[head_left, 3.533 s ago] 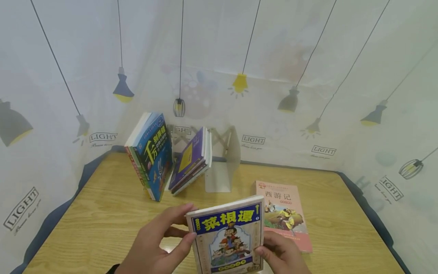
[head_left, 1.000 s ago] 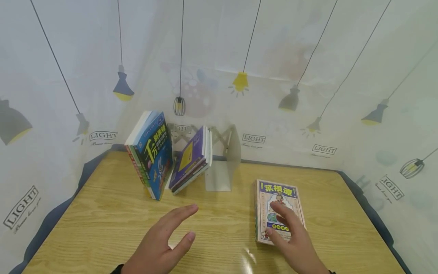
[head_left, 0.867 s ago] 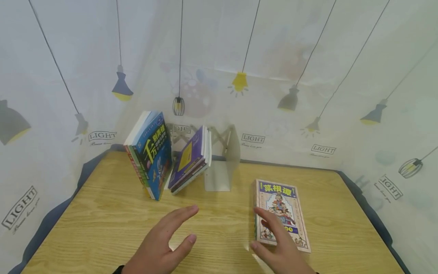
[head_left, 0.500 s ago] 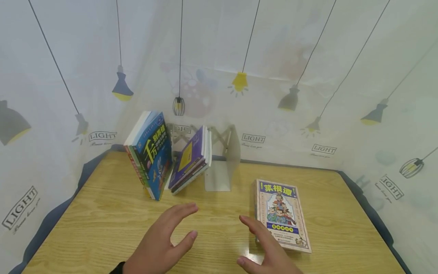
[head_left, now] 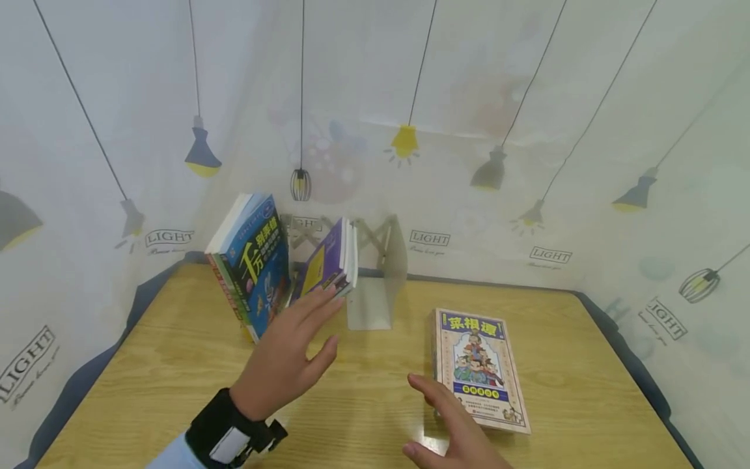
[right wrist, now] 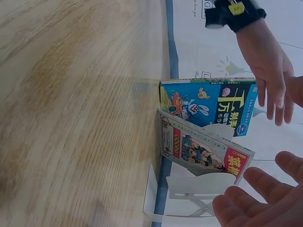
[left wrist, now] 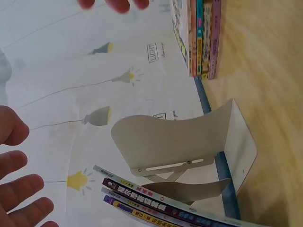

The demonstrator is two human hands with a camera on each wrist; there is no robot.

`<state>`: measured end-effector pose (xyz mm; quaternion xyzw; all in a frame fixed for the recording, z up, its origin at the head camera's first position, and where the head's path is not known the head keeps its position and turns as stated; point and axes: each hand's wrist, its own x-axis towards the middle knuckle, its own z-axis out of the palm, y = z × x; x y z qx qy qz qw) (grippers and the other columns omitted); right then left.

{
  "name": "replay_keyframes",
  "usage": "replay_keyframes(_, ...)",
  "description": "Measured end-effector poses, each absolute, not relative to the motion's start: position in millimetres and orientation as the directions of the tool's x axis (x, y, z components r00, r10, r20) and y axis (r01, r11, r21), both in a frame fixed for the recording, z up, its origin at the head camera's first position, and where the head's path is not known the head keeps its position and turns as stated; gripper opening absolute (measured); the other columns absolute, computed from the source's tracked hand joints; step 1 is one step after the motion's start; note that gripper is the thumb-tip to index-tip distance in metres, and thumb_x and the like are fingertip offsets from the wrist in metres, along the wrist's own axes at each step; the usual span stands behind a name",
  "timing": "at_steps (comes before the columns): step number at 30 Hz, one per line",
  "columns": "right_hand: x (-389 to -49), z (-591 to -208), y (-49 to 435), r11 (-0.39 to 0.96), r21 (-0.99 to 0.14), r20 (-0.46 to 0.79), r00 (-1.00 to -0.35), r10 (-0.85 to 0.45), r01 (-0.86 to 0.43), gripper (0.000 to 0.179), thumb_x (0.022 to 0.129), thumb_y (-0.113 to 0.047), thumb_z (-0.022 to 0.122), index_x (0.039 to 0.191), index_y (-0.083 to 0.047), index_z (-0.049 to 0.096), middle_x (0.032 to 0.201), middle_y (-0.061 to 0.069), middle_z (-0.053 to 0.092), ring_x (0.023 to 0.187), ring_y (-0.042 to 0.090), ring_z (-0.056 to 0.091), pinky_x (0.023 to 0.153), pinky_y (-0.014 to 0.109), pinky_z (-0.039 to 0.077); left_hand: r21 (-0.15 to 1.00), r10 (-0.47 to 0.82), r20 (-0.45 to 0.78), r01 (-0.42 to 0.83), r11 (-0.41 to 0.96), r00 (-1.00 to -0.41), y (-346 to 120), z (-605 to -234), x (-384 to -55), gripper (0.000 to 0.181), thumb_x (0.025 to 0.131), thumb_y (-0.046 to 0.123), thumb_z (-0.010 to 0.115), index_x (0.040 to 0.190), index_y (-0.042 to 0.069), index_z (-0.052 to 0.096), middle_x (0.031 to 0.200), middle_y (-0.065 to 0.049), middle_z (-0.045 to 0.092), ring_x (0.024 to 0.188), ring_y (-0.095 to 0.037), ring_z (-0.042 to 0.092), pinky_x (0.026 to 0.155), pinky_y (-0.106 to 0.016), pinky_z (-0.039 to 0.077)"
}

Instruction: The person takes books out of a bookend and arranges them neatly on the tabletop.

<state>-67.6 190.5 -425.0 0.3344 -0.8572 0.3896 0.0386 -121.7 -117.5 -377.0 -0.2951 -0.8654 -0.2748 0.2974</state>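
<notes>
My left hand, its fingers stretched out, reaches in front of the leaning purple-covered books and overlaps their lower part in the head view. It holds nothing. The right hand hovers low beside a stack of books, fingers spread and nothing in them. On top of that stack lies a picture book with a blue title band. In the left wrist view, the stack shows several spines. A blue book stands at the left of a metal bookend, in front of other upright books.
The wooden table runs back to a white curtain printed with hanging lamps. The bookend's right plate stands apart from the leaning books. A black wristband with a camera sits on my left wrist.
The picture book, earlier held in both hands, now lies on the stack. My right hand has drawn leftward off it. The left hand has moved forward to the leaning books.
</notes>
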Motion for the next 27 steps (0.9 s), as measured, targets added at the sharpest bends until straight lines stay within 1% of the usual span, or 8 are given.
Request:
replay_keyframes(2,-66,-424,190,0.472,-0.670,0.307,-0.793,-0.526,-0.573,0.084,0.085,-0.025,0.081,0.155,-0.023,0.035,0.150,0.001,0.046,0.135,0.014,0.048,0.107,0.032,0.046,0.234,0.372,0.699,0.688,0.687,-0.611,-113,-374,-134,0.053,0.093,0.021,0.069,0.142,0.006,0.056,0.147,-0.014,0.053,0.137,-0.034,0.049,0.109,-0.052,0.044)
replay_keyframes(5,-65,-422,189,0.475,-0.687,0.293,-0.807,-0.513,-0.551,0.084,0.085,-0.023,0.082,0.154,-0.025,0.035,0.151,-0.001,0.046,0.136,0.015,0.048,0.107,0.033,0.047,0.134,0.404,0.703,0.668,0.732,-0.585,-106,-372,-151,0.054,0.091,0.022,0.069,0.139,0.003,0.057,0.144,-0.017,0.055,0.136,-0.036,0.049,0.111,-0.052,0.042)
replay_keyframes(8,-65,-422,189,0.463,-0.697,0.287,-0.804,-0.520,-0.548,0.083,0.085,-0.022,0.081,0.154,-0.025,0.035,0.151,-0.001,0.046,0.136,0.015,0.047,0.108,0.031,0.046,0.035,0.426,0.690,0.614,0.789,-0.586,-100,-374,-168,0.056,0.090,0.024,0.069,0.140,0.001,0.055,0.144,-0.018,0.055,0.137,-0.037,0.048,0.114,-0.052,0.039)
replay_keyframes(11,-65,-424,189,0.451,-0.708,0.280,-0.803,-0.526,-0.543,0.082,0.086,-0.022,0.081,0.154,-0.025,0.036,0.151,-0.002,0.046,0.136,0.014,0.046,0.109,0.028,0.044,-0.027,0.434,0.659,0.558,0.829,-0.614,-95,-378,-182,0.060,0.091,0.025,0.068,0.143,0.001,0.052,0.148,-0.017,0.052,0.140,-0.039,0.044,0.117,-0.054,0.034)
replay_keyframes(16,-66,-424,190,0.445,-0.687,0.307,-0.784,-0.539,-0.575,0.081,0.086,-0.022,0.080,0.154,-0.022,0.036,0.149,0.002,0.047,0.134,0.014,0.048,0.108,0.027,0.045,-0.058,0.436,0.587,0.502,0.863,-0.682,-92,-384,-196,0.061,0.092,0.027,0.067,0.146,0.003,0.051,0.154,-0.013,0.046,0.144,-0.038,0.038,0.118,-0.058,0.028)
replay_keyframes(19,-67,-425,190,0.446,-0.679,0.317,-0.780,-0.539,-0.584,0.081,0.086,-0.021,0.081,0.154,-0.022,0.036,0.148,0.002,0.048,0.133,0.014,0.049,0.107,0.027,0.045,-0.067,0.432,0.562,0.482,0.873,-0.705,-93,-387,-199,0.061,0.093,0.028,0.067,0.146,0.005,0.051,0.154,-0.011,0.047,0.145,-0.037,0.037,0.119,-0.058,0.027)
replay_keyframes(21,-67,-425,190,0.442,-0.684,0.314,-0.781,-0.540,-0.581,0.081,0.085,-0.020,0.081,0.153,-0.022,0.037,0.148,0.002,0.048,0.133,0.013,0.049,0.107,0.026,0.045,-0.067,0.428,0.569,0.480,0.875,-0.702,-94,-388,-199,0.061,0.092,0.028,0.067,0.146,0.005,0.051,0.153,-0.011,0.048,0.145,-0.037,0.037,0.119,-0.058,0.027)
replay_keyframes(27,-68,-430,190,0.429,-0.666,0.339,-0.760,-0.555,-0.610,0.081,0.085,-0.016,0.080,0.153,-0.018,0.037,0.147,0.005,0.049,0.133,0.014,0.049,0.108,0.026,0.044,-0.094,0.430,0.625,0.484,0.870,-0.652,-98,-393,-198,0.059,0.090,0.029,0.071,0.142,0.005,0.056,0.148,-0.012,0.054,0.143,-0.037,0.041,0.119,-0.056,0.028)
